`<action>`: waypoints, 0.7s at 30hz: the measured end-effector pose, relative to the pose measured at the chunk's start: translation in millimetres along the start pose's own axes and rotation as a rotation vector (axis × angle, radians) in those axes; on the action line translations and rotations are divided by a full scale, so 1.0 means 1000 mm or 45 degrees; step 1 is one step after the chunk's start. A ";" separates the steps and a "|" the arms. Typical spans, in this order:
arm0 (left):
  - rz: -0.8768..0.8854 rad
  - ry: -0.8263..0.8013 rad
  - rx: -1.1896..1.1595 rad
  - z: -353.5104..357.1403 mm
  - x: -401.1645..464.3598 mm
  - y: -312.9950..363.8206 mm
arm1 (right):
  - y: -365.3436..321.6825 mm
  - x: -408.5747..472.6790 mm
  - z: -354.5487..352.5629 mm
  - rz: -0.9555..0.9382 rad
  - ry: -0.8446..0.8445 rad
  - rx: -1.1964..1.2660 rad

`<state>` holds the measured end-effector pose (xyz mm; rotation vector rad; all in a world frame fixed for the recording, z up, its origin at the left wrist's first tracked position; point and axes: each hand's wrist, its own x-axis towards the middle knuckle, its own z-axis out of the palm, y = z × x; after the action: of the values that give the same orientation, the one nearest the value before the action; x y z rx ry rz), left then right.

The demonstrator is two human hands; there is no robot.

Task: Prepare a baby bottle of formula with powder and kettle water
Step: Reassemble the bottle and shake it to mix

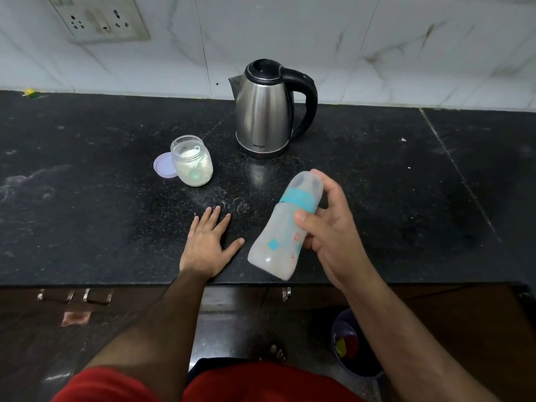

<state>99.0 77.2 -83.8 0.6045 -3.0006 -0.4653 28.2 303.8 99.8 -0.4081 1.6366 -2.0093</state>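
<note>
The right hand (327, 224) clasps the tilted baby bottle (285, 224) above the tabletop (87, 198); the left hand (210, 242) lies flat, fingers spread, just beside.

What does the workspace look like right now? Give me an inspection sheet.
Surface: black stone counter, powdery smears near the left hand.
Job's things: baby bottle capped, tilted, cloudy inside; powder jar open, scoop inside, purple lid beside it; kettle upright, lid shut.
Clutter: small yellow-green scrap at the back edge.
Hands: left hand flat on the counter, empty; right hand holding the bottle.
Cables: nothing seen.
Surroundings: wall socket, marble-look tiles, bin on the floor.
</note>
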 end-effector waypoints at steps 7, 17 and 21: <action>-0.007 0.016 0.031 0.002 0.000 0.000 | -0.004 0.005 -0.003 -0.081 0.295 0.270; -0.007 0.020 0.017 0.002 0.000 0.000 | -0.003 0.008 -0.006 -0.256 0.243 0.105; -0.004 0.001 0.012 0.000 0.000 0.001 | 0.004 0.001 -0.005 -0.250 0.072 -0.041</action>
<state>99.0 77.6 -83.2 0.6100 -3.0032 -0.4518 25.6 306.1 94.4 -0.5468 1.7234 -2.1565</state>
